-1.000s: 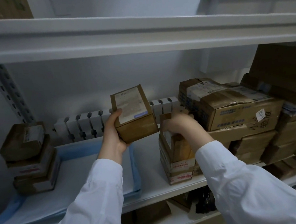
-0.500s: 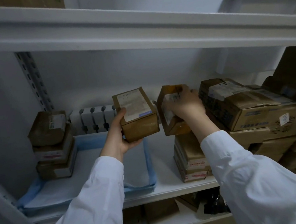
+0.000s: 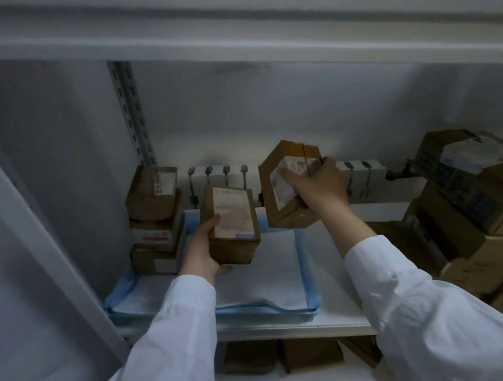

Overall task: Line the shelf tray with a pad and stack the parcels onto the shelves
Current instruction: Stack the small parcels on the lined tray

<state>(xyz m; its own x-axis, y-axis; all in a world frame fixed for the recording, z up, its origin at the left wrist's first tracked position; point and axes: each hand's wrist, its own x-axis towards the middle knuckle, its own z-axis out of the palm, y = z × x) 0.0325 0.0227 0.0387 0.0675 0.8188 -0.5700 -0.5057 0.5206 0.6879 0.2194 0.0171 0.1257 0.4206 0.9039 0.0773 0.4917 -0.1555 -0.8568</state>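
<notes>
A blue-edged white pad [image 3: 272,278] lies on the middle shelf [image 3: 335,318]. At the pad's back left stands a stack of three brown parcels [image 3: 154,222]. My left hand [image 3: 202,251] grips a labelled brown parcel [image 3: 232,226] from its left side and underneath, just above the pad and right of the stack. My right hand [image 3: 314,183] holds a second brown parcel [image 3: 286,183], tilted in the air above the pad's back right corner, with fingers curled over its labelled face.
A pile of larger brown parcels [image 3: 477,197] fills the shelf's right end. White boxes with dark clips [image 3: 354,176] line the back wall. A perforated upright [image 3: 131,109] stands at the back left. More parcels [image 3: 280,358] sit on the lower shelf.
Both hands have carried their parcels leftward over the pad. The right hand lifted its parcel off the small stack on the right and tilted it; the left parcel has come down near the three-parcel stack.
</notes>
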